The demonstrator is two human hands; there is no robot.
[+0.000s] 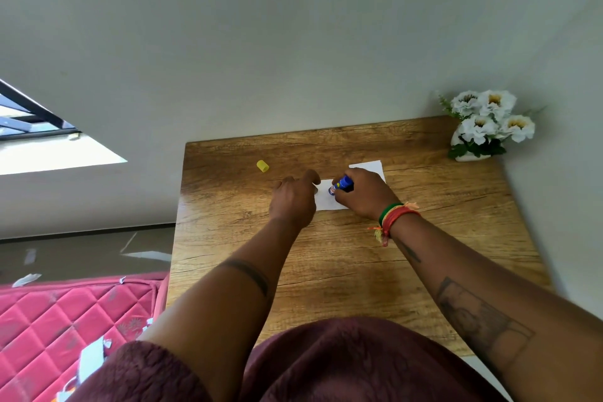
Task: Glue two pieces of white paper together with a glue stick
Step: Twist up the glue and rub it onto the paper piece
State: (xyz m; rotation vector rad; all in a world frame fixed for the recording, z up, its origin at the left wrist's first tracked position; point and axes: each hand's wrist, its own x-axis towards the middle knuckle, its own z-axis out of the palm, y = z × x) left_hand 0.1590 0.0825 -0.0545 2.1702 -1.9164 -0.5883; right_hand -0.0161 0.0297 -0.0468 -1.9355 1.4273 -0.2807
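On the wooden table (pixel 342 271) lies a small white paper (pixel 326 201), mostly hidden between my two hands. My right hand (pixel 363 194) grips a blue glue stick (pixel 342 185), tilted with its tip down against that paper. My left hand (pixel 295 201) rests on the paper's left edge, fingers curled and pressing down. A second white paper (pixel 372 168) lies just behind my right hand, partly covered by it. The glue stick's yellow cap (pixel 262 165) lies on its side on the table, apart to the far left.
A white vase with white flowers (pixel 486 126) stands at the table's far right corner by the wall. A red quilted mattress (pixel 65 320) with paper scraps lies on the floor to the left of the table.
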